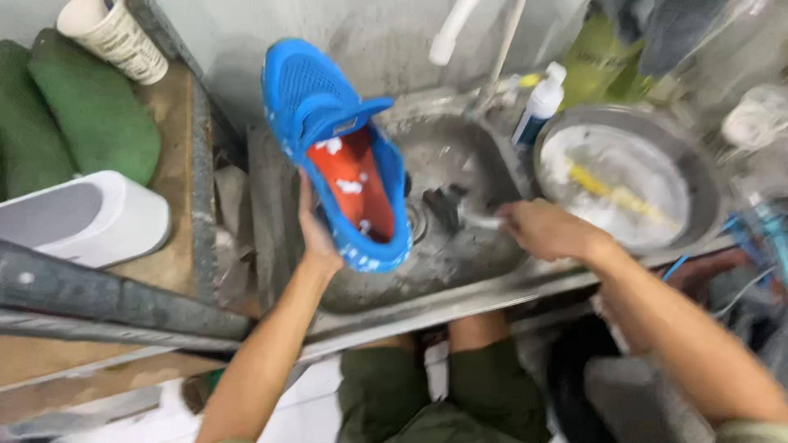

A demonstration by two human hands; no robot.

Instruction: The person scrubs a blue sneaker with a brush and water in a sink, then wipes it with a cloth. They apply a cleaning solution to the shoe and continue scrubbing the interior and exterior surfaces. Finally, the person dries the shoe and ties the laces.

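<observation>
My left hand (314,232) holds a blue shoe (332,131) from underneath, above the left side of a metal sink (460,156). The shoe has an orange insole flecked with white foam, and its opening faces me. My right hand (546,230) is closed on the pale handle of a dark scrubbing brush (450,207), whose head sits low in the sink basin just right of the shoe. The picture is blurred by motion.
A round metal basin (694,176) with soapy water and a yellow item stands right of the sink. A white and blue bottle (538,107) stands behind it. At left lie green pads (90,107), a white box (82,217) and a paper cup (115,34).
</observation>
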